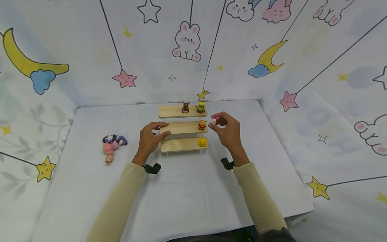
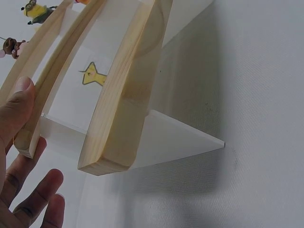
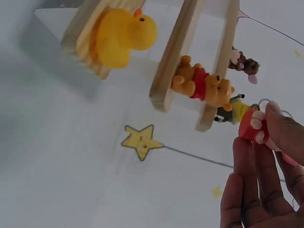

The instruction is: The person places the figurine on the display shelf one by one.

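A three-step wooden shelf [image 1: 181,128] stands mid-table. Its top step carries a brown figure [image 1: 185,107] and a yellow minion figure [image 1: 200,107]. A bear in a red shirt [image 1: 202,125] sits on the middle step and a yellow duck [image 1: 202,142] on the bottom one. My left hand [image 1: 151,136] rests against the left end of the middle step, fingers nearly straight; the left wrist view shows the thumb [image 2: 21,92] touching the wood. My right hand [image 1: 215,121] pinches a small pink and red figure [image 1: 214,120] in the air just right of the middle step. The right wrist view shows this figure [image 3: 251,126] held at the fingertips.
A pile of several small figures [image 1: 112,144] lies on the white table [image 1: 187,188] to the left of the shelf. Patterned cloth walls [image 1: 187,50] close in the back and both sides. The table's front edge is near my elbows.
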Available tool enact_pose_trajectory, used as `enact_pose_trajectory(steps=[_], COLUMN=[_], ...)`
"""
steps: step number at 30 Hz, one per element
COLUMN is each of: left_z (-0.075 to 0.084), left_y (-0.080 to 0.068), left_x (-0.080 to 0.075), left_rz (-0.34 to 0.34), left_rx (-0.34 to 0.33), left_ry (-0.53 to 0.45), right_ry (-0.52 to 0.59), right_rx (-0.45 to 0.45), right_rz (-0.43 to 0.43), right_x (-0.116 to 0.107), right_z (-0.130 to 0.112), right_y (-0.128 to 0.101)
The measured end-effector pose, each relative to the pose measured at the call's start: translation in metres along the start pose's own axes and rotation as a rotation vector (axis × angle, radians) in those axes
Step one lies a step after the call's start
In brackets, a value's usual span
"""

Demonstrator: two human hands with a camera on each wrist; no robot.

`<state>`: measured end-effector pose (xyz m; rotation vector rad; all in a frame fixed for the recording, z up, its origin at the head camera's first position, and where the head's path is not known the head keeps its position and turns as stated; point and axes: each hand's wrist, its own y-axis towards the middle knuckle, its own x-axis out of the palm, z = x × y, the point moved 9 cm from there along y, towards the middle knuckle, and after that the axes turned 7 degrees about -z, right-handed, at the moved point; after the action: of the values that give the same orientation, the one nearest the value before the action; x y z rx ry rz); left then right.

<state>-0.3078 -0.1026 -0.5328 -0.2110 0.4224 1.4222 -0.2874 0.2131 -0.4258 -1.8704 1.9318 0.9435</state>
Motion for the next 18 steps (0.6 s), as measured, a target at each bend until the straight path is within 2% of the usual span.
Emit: enact_pose_trajectory(steps=[8, 14, 18], left_z=[-0.001, 0.0, 0.0], left_y=[0.0, 0.0, 0.0], left_x=[0.0, 0.0, -0.001], left_rz=[0.002, -0.006, -0.005], left_rx=[0.004, 0.001, -0.006], left_ry=[-0.002, -0.008, -0.001], right_ry=[0.013, 0.036, 0.005], right_rx=[-0.068, -0.079, -0.093], right_rz=[-0.04, -0.095, -0.119], right_x=[0.021, 0.044, 0.057], right_z=[-0.035, -0.044, -0.049], right_y=[0.018, 0.026, 0.029])
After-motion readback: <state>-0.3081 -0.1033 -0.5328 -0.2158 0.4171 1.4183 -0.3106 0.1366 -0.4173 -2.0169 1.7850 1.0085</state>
